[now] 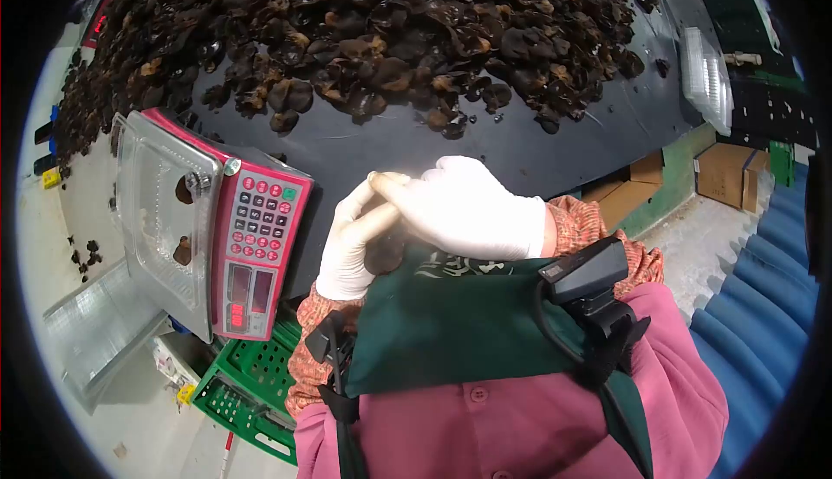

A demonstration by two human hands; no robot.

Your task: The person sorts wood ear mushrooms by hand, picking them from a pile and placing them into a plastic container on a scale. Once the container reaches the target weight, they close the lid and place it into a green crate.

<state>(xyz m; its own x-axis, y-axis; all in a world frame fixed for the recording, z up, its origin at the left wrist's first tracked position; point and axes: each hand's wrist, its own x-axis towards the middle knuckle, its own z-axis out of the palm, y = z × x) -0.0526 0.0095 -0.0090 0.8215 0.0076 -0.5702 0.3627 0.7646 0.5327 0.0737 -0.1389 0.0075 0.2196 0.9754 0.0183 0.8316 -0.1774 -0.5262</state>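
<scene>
Both hands wear white gloves and meet in front of my apron, at the near edge of the dark table. My left hand is bent, its fingers touching those of my right hand. My right hand is closed, with its fingers curled against the left fingertips. A blurred brownish patch shows below the joined fingers; whether it is a held piece cannot be made out. Beyond the hands lies a large heap of dark brown wood ear mushrooms.
A red digital scale stands at the left; a clear plastic tray with two mushroom pieces rests on it. Below are green crates. Clear containers sit at the table's right edge, near cardboard boxes.
</scene>
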